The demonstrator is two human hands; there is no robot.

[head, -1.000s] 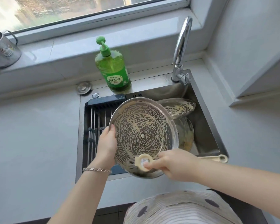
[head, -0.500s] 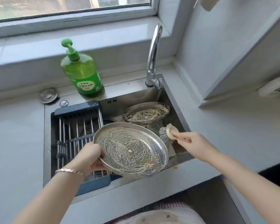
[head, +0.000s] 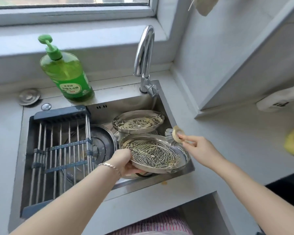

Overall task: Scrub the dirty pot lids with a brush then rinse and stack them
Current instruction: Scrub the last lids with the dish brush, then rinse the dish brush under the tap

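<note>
Step in hand: the scrub on this lid looks about finished, rinse pending. Left hand (head: 126,160) grips the left rim of the soapy lid (head: 153,153), holding it nearly flat, concave face up, over the sink (head: 159,102) at centre frame. Right hand (head: 199,146) pinches the brush (head: 175,135) near its round head, bristles pointing left at the lid's right rim; can't tell if they touch. Second soapy lid (head: 137,122) sits just behind, propped on something. Faucet (head: 143,56) is above; can't tell if water runs. Next, as I judge it: park the brush, move the lid under the spout, rinse both faces, then stack. The drain rack (head: 61,145) at left is the likely spot. Soapy rim, so slip risk.
</note>
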